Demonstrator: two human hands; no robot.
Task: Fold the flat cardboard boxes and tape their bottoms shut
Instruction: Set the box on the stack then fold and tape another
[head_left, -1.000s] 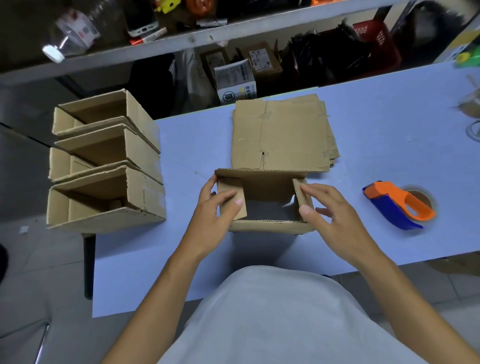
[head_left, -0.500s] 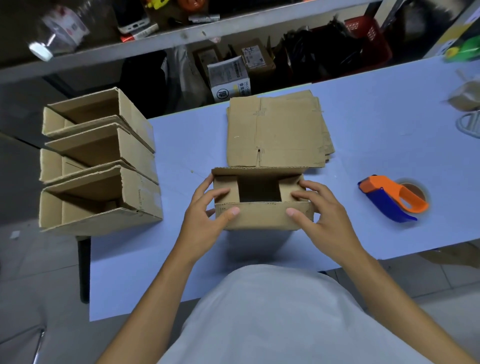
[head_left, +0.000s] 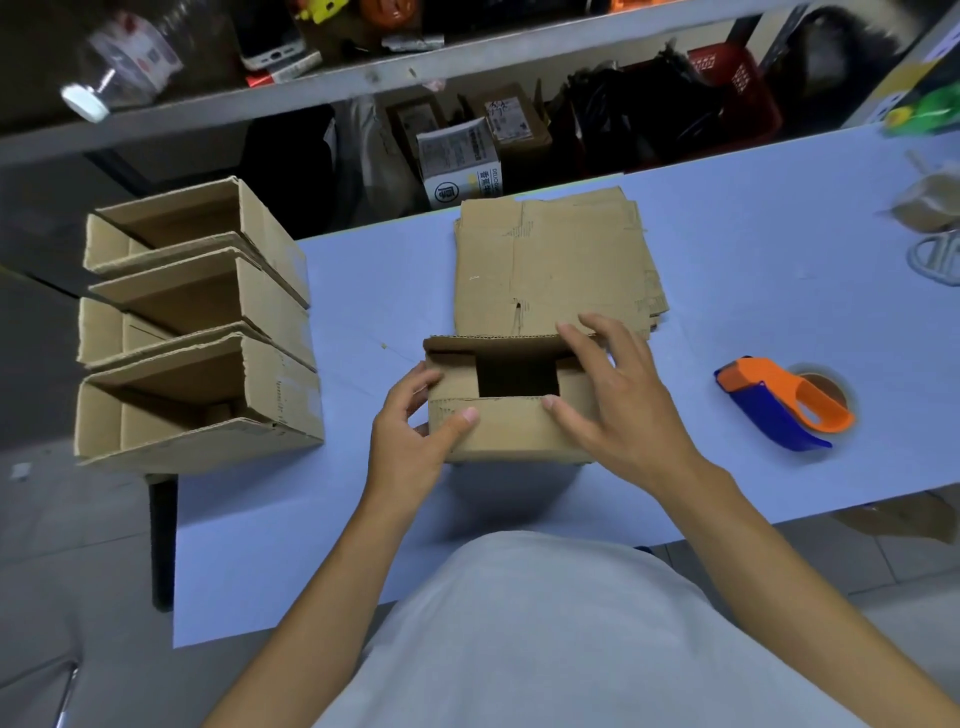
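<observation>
Since a second earlier the near flap had come down over the box at the counter's near edge, left hand fingers curled round its left corner, right hand fingers splayed flat reaching the far flap, which risked springing open before the tape dispenser was fetched.

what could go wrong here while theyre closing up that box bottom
The far flap is not folded down yet, and the bottom of the box shows an open gap. The right hand reaches to that flap; if the left hand eases off the near flap, it may spring up. The tape dispenser lies apart on the table, so fetching it likely means freeing a hand, and the flaps could reopen.
</observation>
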